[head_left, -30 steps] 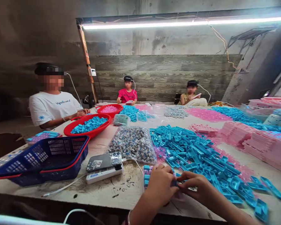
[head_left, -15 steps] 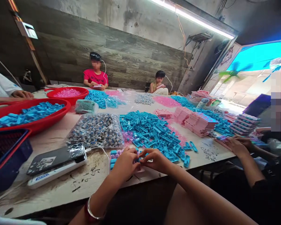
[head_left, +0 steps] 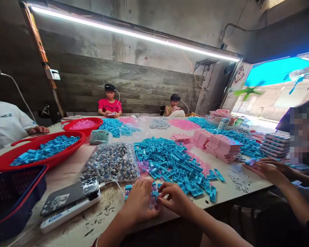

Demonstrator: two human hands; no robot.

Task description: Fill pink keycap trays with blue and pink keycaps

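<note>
At the near edge of the table lies a small board set with blue and pinkish-purple key-like pieces, partly covered by my hands. My left hand is closed over it, fingers curled across the top and thumb along the near side. Beside it, my right hand has thumb and forefinger pinched together at the board's right part, against a blue piece. What lies between those fingertips is hidden. Just beyond my hands spreads a heap of blue plastic pieces, with small clear pink pieces at its edge.
A clear bag of small grey-and-blue parts lies behind a phone on a white power bank with a cable. Left are red basins and a dark basket. Pink panels stand stacked at right, near a co-worker's hands.
The view has tilted up, so the table sits lower in the picture. My hands stay at the board; the right fingertips have shifted slightly along it and a blue piece shows between the hands.
</note>
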